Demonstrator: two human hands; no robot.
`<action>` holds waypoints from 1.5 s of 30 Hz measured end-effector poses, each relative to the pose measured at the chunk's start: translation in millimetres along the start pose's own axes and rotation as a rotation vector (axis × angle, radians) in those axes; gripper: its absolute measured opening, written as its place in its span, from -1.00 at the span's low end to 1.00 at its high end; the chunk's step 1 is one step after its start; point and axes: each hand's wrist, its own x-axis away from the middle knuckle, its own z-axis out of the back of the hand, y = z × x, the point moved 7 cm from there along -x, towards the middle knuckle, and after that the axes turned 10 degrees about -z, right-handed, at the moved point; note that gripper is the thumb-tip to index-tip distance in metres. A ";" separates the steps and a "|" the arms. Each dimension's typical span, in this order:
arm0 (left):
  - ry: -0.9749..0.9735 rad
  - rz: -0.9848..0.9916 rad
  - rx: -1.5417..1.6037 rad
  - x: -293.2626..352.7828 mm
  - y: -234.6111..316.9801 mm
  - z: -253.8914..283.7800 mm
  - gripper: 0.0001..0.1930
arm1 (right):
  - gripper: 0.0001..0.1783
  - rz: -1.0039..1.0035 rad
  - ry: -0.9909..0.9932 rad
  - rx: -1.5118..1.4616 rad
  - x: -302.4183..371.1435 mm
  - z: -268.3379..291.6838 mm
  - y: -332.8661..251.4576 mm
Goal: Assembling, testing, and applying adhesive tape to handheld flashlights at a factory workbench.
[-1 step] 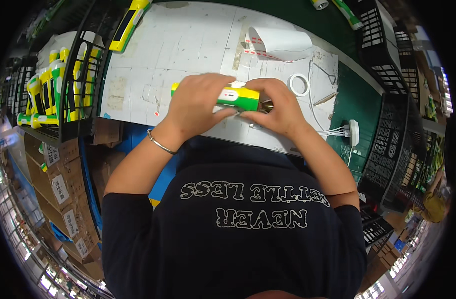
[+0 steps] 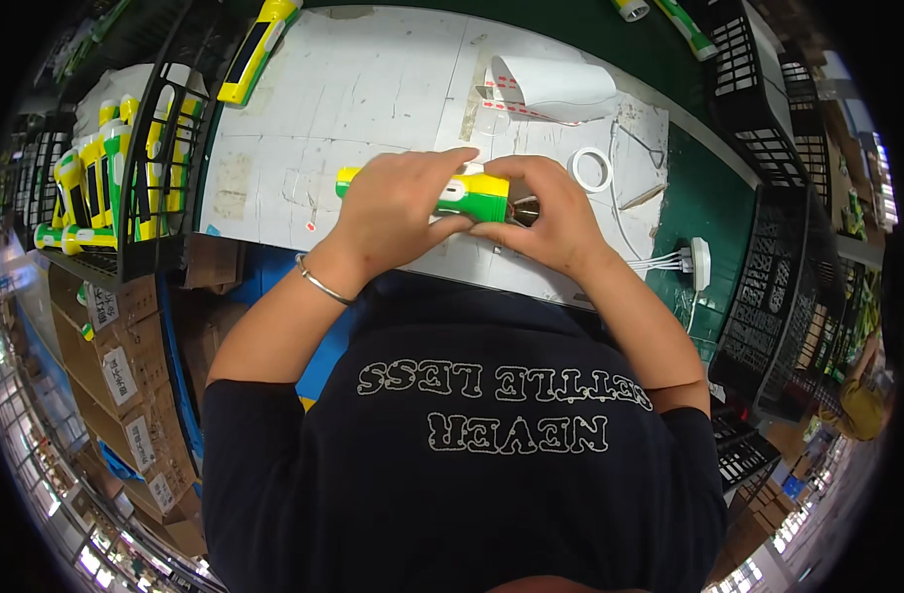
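A yellow and green flashlight lies sideways between my hands, just above the near part of the white worktable. My left hand is wrapped over its body, and the yellow and green tail end sticks out past the knuckles. At the wide head end, my right hand pinches with thumb and fingers. A shiny, brownish lamp part shows between the right thumb and fingers, beside the head's green rim. Whether that part touches the flashlight is hard to see.
A black crate of several flashlights stands at left. Another flashlight lies at the table's far left. Beyond my hands are a curled white sheet and a white tape roll. White cables run to a power strip at right.
The flashlight has shifted slightly left and turned a little in my grip, with less of its white switch panel showing. Both hands keep their hold.
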 end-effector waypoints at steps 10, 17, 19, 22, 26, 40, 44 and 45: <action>0.155 -0.012 0.378 -27.4 31.1 19.5 -0.41 | -0.36 -0.094 -0.219 -0.498 8.7 59.3 -7.3; 0.157 0.004 0.578 -34.1 37.5 10.5 -0.33 | -0.41 0.029 0.092 -0.229 5.1 93.2 -50.0; 0.215 -0.006 0.628 -35.0 33.2 -0.5 -0.28 | -0.38 0.176 0.225 -0.012 3.7 89.8 -65.2; 0.242 -0.003 0.690 -35.4 31.0 -5.7 -0.25 | -0.43 0.278 0.256 0.162 0.9 81.2 -77.7; 0.180 -0.004 1.019 -36.1 31.5 -10.2 -0.24 | -0.40 0.334 0.151 0.212 -0.9 61.4 -74.7; 0.274 0.091 1.185 -30.0 15.8 -1.7 -0.40 | -0.59 0.344 0.298 0.205 7.5 83.3 -79.0; 0.275 0.085 1.121 -32.6 20.9 0.3 -0.40 | -0.69 0.401 0.263 0.235 10.8 70.3 -80.2; 0.287 0.073 1.094 -33.3 21.9 3.0 -0.40 | -0.70 0.446 0.304 0.235 14.4 70.7 -79.5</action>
